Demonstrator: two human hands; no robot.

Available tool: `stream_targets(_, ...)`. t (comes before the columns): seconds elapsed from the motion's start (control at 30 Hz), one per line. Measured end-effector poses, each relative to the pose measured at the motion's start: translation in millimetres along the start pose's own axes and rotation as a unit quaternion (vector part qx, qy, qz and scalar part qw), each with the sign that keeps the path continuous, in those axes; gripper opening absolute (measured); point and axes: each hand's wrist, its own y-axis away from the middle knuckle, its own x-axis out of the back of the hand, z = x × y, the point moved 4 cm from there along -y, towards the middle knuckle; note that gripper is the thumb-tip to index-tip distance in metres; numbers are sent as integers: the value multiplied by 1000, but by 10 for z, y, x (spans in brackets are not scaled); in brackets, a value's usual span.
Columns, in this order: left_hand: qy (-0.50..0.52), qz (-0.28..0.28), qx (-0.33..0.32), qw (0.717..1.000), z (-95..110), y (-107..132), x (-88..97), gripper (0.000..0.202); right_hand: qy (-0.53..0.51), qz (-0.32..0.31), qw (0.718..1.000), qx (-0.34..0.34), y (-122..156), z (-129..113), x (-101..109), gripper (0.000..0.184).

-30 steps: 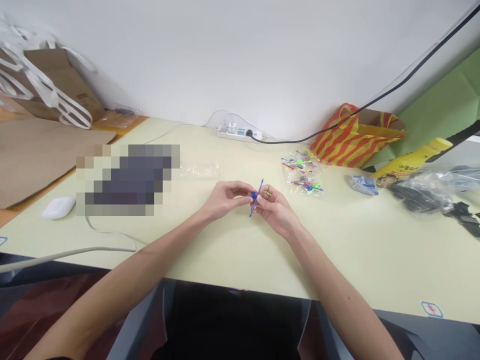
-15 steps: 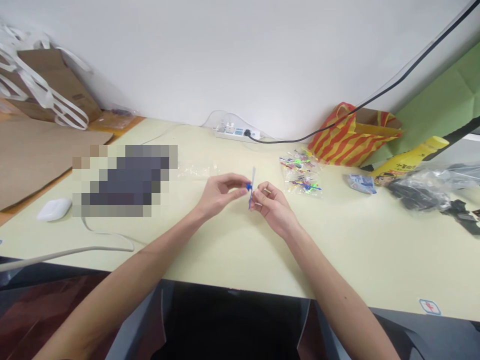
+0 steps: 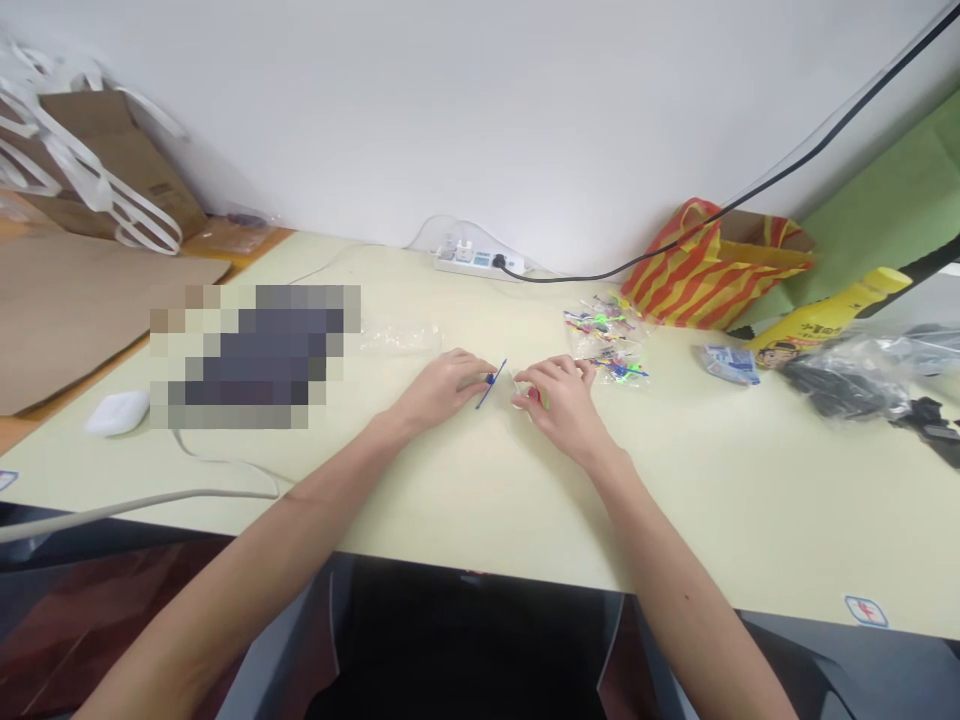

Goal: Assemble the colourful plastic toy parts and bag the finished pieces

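Near the middle of the pale table [image 3: 465,480], my left hand [image 3: 439,390] pinches a small blue plastic piece [image 3: 491,380] between thumb and fingers. The piece is a thin slanted bar with a thicker knob at its centre, like a small propeller. Just to the right, my right hand [image 3: 562,400] is closed around a small pinkish-red piece [image 3: 535,395], mostly hidden by the fingers. A thin pale sliver shows at those fingertips. The two hands are a short gap apart. Behind my right hand lie clear bags of colourful small plastic parts [image 3: 604,320].
A power strip [image 3: 480,262] with a black cable sits against the wall. To the right are a striped bag [image 3: 697,265], a yellow bottle [image 3: 832,315] and a blue packet [image 3: 729,364]. A white case [image 3: 118,412] and a pixelated dark area lie left.
My hands have moved apart. The blue piece has stayed in my left hand and tilted, while my right hand has turned palm down with the pinkish-red piece now showing.
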Motion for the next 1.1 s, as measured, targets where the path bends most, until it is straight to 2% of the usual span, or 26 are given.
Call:
stream_targets(0.13,-23,-8,22,999,-27,20,-34,27,44,-59,997,36,30,2,-130,14)
stream_targets(0.27,-53,8,30,998,-37,42,-45,27,37,-71,996,41,31,-11,-171,14)
stream_targets(0.43,-110,26,44,993,-37,61,-89,26,-9,-33,999,37,16,-95,-122,13)
stream_targets(0.57,-134,50,68,987,-30,74,-130,25,-117,23,993,10,-2,-128,-57,13)
stream_targets(0.7,-156,65,96,981,27,74,-120,24,-268,63,960,-44,-22,-92,-30,13)
stream_targets(0.77,-145,89,87,982,99,65,-66,24,-323,71,940,-80,-30,-61,-42,16)
stream_targets(0.87,-54,121,32,991,244,54,31,27,-413,67,900,-122,-38,-40,-77,22)
stream_targets(0.97,43,89,-52,994,386,55,50,28,-484,64,861,-142,-43,-60,-82,28)
stream_targets(1.03,68,64,-94,991,445,64,25,28,-507,62,848,-144,-45,-85,-64,29)
stream_targets(1.1,77,64,-111,989,461,68,1,29,-523,56,839,-142,-45,-105,-46,28)
